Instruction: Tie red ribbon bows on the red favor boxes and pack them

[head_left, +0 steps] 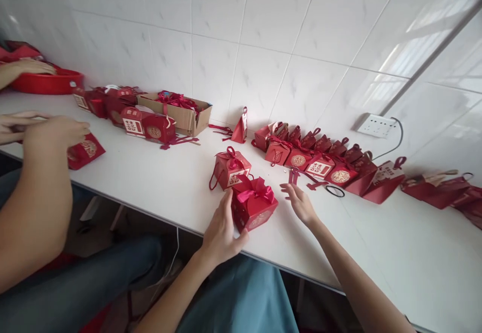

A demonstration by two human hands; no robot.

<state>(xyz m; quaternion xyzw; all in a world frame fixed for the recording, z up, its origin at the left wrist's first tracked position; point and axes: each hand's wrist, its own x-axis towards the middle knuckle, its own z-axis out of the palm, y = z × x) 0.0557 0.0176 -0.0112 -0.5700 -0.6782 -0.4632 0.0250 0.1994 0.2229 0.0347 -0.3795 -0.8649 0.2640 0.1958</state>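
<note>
My left hand (222,230) grips a red gift box (253,213) topped with a pink ribbon bow, fingers along its left side and thumb at the lower front corner. Right behind that box stands another red gift box (226,164) with a dark red ribbon and handle. To the right, my right hand (299,205) is open and apart from the box, fingers stretched out. Just beyond its fingertips lie dark red ribbon pieces (293,176). A black ring (335,191) rests on the table to the right of them.
Rows of red boxes (320,166) line the tiled wall. A cardboard carton (192,121) of ribbons, more boxes (148,126) and a red basin (48,83) stand left. Nearby, a co-worker's hands (56,129) handle a red box. A power strip (376,125) hangs on the wall.
</note>
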